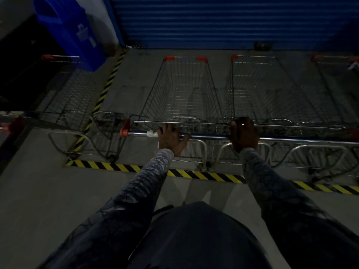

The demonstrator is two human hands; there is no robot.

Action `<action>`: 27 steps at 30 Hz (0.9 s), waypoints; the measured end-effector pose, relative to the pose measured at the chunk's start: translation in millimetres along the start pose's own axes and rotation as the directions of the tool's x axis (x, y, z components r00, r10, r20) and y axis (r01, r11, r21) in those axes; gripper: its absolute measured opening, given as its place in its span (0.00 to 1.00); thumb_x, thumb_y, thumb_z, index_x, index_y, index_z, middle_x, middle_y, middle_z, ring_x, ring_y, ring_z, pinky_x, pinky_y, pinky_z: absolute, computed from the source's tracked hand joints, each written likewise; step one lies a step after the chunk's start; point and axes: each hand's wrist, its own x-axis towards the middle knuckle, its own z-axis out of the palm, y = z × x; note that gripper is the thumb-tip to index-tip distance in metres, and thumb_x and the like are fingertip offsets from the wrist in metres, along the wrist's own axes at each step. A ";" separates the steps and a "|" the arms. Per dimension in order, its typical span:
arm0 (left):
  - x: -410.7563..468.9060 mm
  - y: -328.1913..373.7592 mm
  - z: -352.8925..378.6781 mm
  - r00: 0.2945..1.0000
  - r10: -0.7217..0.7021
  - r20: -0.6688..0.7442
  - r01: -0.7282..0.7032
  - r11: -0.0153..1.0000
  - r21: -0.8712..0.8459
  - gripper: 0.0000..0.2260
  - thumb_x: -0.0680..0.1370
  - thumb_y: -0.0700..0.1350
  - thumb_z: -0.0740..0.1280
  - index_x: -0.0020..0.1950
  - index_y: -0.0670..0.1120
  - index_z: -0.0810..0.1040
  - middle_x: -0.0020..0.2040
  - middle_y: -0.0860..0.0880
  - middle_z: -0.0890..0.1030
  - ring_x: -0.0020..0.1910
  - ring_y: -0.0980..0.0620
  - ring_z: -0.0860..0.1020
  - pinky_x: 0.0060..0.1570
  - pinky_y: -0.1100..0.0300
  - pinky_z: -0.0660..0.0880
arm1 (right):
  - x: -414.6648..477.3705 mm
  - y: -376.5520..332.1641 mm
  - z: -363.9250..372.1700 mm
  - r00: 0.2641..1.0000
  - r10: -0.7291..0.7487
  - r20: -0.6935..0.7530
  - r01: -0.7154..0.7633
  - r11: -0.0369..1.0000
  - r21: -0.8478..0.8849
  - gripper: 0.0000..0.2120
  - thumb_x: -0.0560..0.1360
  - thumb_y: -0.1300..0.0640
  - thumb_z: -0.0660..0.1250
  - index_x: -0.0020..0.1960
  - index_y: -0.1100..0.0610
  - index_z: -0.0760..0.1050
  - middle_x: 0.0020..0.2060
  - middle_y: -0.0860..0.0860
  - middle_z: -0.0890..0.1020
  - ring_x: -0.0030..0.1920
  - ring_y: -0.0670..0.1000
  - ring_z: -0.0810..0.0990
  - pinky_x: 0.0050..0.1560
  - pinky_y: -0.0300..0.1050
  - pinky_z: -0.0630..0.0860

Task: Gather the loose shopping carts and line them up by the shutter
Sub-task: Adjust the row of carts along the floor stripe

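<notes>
Four silver wire shopping carts (184,90) stand side by side on the grey concrete floor (48,191), their noses toward the blue ribbed roller shutter (213,20). Both hands are clamped on one chrome handle bar (206,136). The left hand (171,137) curls over it near its orange end cap, and the right hand (243,134) grips it further along.

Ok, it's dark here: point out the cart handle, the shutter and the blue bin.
cart handle (206,136), head view, middle of bar.
shutter (213,22), head view, middle slats.
blue bin (66,26), head view, front face.
</notes>
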 end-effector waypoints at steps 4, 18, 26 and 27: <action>9.5 0.7 -12.6 1.000 0.012 0.010 -0.013 0.999 0.045 0.28 0.76 0.65 0.50 0.44 0.51 0.86 0.55 0.44 0.79 0.62 0.42 0.69 0.61 0.46 0.61 | 3.6 1.4 -6.3 0.993 0.080 -0.090 -0.072 0.994 0.083 0.30 0.85 0.42 0.45 0.53 0.60 0.79 0.54 0.59 0.79 0.52 0.61 0.77 0.50 0.54 0.73; 10.5 -2.5 -10.0 0.998 0.034 -0.055 -0.037 0.998 -0.059 0.25 0.74 0.64 0.53 0.54 0.51 0.83 0.58 0.47 0.79 0.63 0.43 0.70 0.63 0.45 0.58 | -4.2 23.7 -12.7 0.961 0.245 -0.130 -0.233 0.967 0.099 0.24 0.86 0.48 0.47 0.57 0.57 0.79 0.59 0.59 0.78 0.60 0.61 0.75 0.59 0.54 0.67; -1.6 -4.6 0.0 1.000 0.009 0.007 -0.009 0.995 -0.103 0.27 0.74 0.65 0.50 0.57 0.53 0.82 0.62 0.46 0.77 0.67 0.41 0.67 0.68 0.37 0.57 | -0.6 2.2 0.5 0.991 -0.137 -0.006 0.134 0.977 -0.163 0.23 0.84 0.43 0.54 0.51 0.58 0.81 0.54 0.57 0.79 0.55 0.61 0.77 0.60 0.58 0.66; -1.8 -4.9 -0.5 1.000 0.006 0.016 -0.005 0.995 -0.103 0.28 0.74 0.65 0.49 0.55 0.53 0.83 0.61 0.46 0.77 0.67 0.41 0.67 0.68 0.37 0.57 | 1.5 -0.6 2.2 0.987 -0.162 0.015 0.161 0.968 -0.194 0.22 0.83 0.43 0.56 0.50 0.58 0.81 0.52 0.57 0.79 0.54 0.61 0.77 0.60 0.60 0.67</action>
